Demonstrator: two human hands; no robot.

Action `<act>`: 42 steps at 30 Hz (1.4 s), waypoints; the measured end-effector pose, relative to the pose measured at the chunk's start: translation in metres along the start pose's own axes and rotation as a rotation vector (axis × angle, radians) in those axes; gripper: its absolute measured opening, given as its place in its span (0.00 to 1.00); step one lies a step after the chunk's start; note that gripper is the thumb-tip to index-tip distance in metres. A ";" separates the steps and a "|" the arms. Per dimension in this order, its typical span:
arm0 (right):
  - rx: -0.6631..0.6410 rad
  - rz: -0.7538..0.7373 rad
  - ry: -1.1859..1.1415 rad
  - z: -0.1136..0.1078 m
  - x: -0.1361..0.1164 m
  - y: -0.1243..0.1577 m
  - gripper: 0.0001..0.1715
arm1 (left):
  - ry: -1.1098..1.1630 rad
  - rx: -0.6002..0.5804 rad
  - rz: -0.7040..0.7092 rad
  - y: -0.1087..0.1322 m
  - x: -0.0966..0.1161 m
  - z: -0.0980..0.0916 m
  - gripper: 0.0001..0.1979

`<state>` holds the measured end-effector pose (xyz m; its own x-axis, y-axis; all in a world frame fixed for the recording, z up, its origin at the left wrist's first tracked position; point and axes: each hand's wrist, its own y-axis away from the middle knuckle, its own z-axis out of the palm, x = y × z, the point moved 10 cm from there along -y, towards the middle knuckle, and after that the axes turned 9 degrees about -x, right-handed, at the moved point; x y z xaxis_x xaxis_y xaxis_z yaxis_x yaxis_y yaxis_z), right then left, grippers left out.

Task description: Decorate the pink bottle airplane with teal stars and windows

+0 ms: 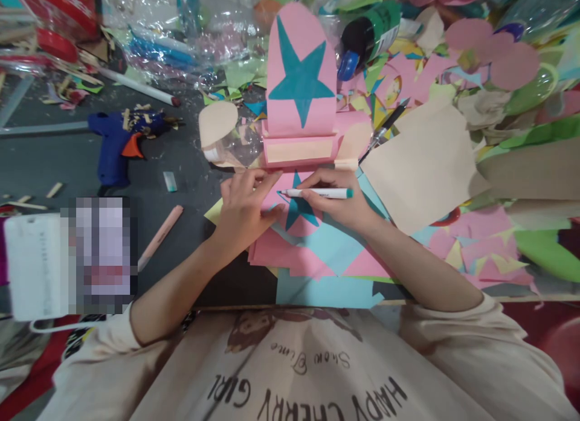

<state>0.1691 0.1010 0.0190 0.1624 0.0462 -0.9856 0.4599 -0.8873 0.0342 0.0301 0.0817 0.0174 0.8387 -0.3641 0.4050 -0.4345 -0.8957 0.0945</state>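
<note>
My right hand (338, 203) is closed round a white marker with a teal cap (317, 193), its tip pointing left onto a teal star (299, 211) drawn on pink paper (290, 252). My left hand (244, 206) lies flat with fingers stretched out, pressing down the left part of that pink paper. Just beyond both hands stands a pink paper piece with a rounded top and a large teal star (300, 77) on it.
A blue glue gun (120, 140) lies at the left on the dark table (58, 161). A peach stick (159, 235), a beige sheet (423, 167), a black pen (385, 130), a green bottle (369, 34) and several coloured paper scraps surround the work. A white device (38, 267) sits near left.
</note>
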 end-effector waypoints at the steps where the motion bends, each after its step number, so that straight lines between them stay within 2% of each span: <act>1: 0.000 0.000 -0.001 0.000 0.000 0.000 0.15 | -0.004 0.003 0.005 0.000 0.001 0.000 0.27; 23: 0.025 0.004 0.029 -0.002 0.000 0.001 0.13 | 0.050 -0.019 0.003 -0.001 -0.002 0.002 0.27; 31: -0.026 0.019 0.003 0.002 0.001 0.000 0.14 | 0.029 -0.019 -0.005 -0.001 -0.001 0.001 0.27; 42: 0.049 -0.008 0.030 -0.006 -0.003 0.002 0.12 | 0.025 -0.024 0.013 -0.001 0.000 0.000 0.28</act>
<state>0.1746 0.1019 0.0226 0.1849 0.0662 -0.9805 0.4183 -0.9081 0.0176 0.0306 0.0822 0.0172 0.8245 -0.3690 0.4291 -0.4534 -0.8844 0.1108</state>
